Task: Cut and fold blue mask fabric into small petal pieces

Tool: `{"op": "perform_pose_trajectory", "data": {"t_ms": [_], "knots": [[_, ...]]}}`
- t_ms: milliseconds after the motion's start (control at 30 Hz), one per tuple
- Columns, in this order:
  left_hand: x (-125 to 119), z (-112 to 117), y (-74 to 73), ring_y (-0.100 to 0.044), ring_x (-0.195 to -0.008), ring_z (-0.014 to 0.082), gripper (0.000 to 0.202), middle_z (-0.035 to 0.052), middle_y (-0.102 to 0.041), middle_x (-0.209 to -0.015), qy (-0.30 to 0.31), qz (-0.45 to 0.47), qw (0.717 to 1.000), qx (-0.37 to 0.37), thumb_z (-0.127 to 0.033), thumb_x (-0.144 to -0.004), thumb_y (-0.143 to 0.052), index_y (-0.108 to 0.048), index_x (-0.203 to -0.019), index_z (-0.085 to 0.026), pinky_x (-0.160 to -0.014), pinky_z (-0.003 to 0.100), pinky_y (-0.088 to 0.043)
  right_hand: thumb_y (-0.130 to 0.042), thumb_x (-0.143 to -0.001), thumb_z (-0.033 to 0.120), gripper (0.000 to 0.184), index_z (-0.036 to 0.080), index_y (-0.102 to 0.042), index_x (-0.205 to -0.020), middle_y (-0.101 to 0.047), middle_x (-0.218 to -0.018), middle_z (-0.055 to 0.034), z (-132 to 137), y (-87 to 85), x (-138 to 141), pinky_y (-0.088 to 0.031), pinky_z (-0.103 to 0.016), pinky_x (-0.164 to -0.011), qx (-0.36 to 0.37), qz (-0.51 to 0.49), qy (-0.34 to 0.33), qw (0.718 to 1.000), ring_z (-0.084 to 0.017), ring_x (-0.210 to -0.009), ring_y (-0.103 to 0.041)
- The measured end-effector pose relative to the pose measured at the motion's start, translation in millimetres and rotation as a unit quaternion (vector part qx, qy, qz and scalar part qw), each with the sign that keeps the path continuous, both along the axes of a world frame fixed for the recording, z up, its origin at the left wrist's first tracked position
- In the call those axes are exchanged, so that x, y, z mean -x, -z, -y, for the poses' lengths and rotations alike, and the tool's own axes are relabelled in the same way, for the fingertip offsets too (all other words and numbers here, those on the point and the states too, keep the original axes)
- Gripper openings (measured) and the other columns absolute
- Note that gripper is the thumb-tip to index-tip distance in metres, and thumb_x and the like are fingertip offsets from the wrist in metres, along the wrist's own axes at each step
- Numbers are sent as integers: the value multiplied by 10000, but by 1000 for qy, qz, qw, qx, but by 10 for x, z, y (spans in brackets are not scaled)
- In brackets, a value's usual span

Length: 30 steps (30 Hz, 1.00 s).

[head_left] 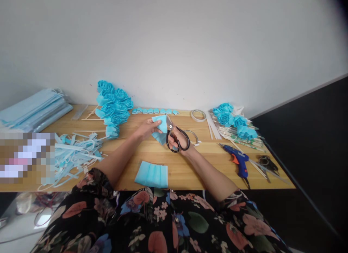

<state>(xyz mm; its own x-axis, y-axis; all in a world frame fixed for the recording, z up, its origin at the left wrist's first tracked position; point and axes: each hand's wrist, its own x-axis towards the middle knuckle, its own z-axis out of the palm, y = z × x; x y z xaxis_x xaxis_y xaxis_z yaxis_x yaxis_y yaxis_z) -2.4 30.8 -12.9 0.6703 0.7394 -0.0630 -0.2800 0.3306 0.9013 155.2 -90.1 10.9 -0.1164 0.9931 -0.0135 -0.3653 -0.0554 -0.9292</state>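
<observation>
My left hand (148,128) is closed on a folded piece of light blue mask fabric (161,129), held just above the wooden table (190,166). My right hand (176,138) grips black-handled scissors (176,137), whose blades point up along the fabric's right edge. Another pleated blue fabric piece (152,174) lies flat near the table's front edge, below both hands.
Blue fabric roses (112,106) are piled at the back left and more roses (233,120) at the right. A mask stack (32,109), cut strips (76,153), a tape roll (198,115), a blue glue gun (239,162), small rolled pieces (154,110) and second scissors (268,164) lie around.
</observation>
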Motion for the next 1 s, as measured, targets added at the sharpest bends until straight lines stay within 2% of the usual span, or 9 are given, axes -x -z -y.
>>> {"op": "perform_pose_trajectory", "data": {"t_ms": [133,300,567,667,700,733,833,900,1000], "knots": [[14,-27,18,-686,-603,141,398,67,-744,-737,-19,-10,1000,14,-378,-673,-886,-731,-891,-83,-599,227,-580,-625,-854,627,470,217,-574,-1079,-436,-520,103,-9,-8,-26,-396,-235,-398,-29,2,29,999,-66,-348,-295],[14,-44,36,-656,-540,131,402,47,-738,-711,-74,0,997,10,-377,-628,-908,-707,-850,-109,-538,223,-570,-602,-818,700,528,196,-649,-967,-409,-506,92,-48,33,-56,-460,-251,-457,-29,9,60,998,-67,-365,-308],[17,-62,30,-637,-500,122,365,1,-695,-626,-106,-11,994,-2,-355,-642,-889,-659,-816,-131,-496,214,-549,-536,-820,748,582,214,-642,-1026,-452,-611,81,-73,12,-101,-565,-297,-646,-60,-14,41,997,-68,-439,-379],[21,-77,15,-621,-488,113,349,-14,-686,-619,-104,-14,994,-10,-365,-660,-875,-645,-791,-138,-497,215,-537,-519,-859,692,542,217,-636,-1093,-491,-662,61,-116,-58,-265,-564,-319,-706,-81,116,77,987,-92,-497,-443],[21,-79,8,-617,-487,110,343,-15,-687,-626,-104,-14,994,-13,-365,-667,-871,-644,-790,-140,-496,215,-531,-537,-866,650,506,217,-640,-1107,-531,-689,45,-126,-91,-353,-552,-315,-702,-83,203,109,969,-109,-532,-483],[19,-78,0,-615,-491,109,336,-15,-690,-636,-104,-14,994,-16,-364,-674,-866,-644,-793,-141,-495,215,-525,-578,-857,599,464,218,-649,-1113,-598,-762,17,-130,-127,-456,-534,-306,-708,-86,305,157,935,-134,-611,-550],[9,-69,-20,-622,-525,114,297,-14,-685,-646,-108,-19,994,-26,-366,-730,-831,-646,-808,-147,-511,223,-513,-617,-862,441,438,231,-648,-1245,-723,-1002,-65,-86,-224,-796,-493,-343,-849,-26,603,241,760,-251,-954,-664],[2,-61,-31,-631,-561,125,259,-16,-671,-633,-105,-30,993,-32,-359,-785,-793,-645,-811,-149,-544,235,-512,-592,-879,409,488,237,-610,-1335,-736,-1116,-99,-15,-250,-998,-482,-349,-870,34,701,218,678,-288,-1062,-664],[-8,-39,-54,-605,-548,120,257,-16,-654,-608,-93,-39,994,-37,-355,-789,-791,-641,-787,-145,-551,242,-503,-585,-877,399,506,235,-605,-1355,-724,-1220,-125,101,-232,-1193,-492,-339,-857,114,775,141,606,-297,-1098,-670]]}}
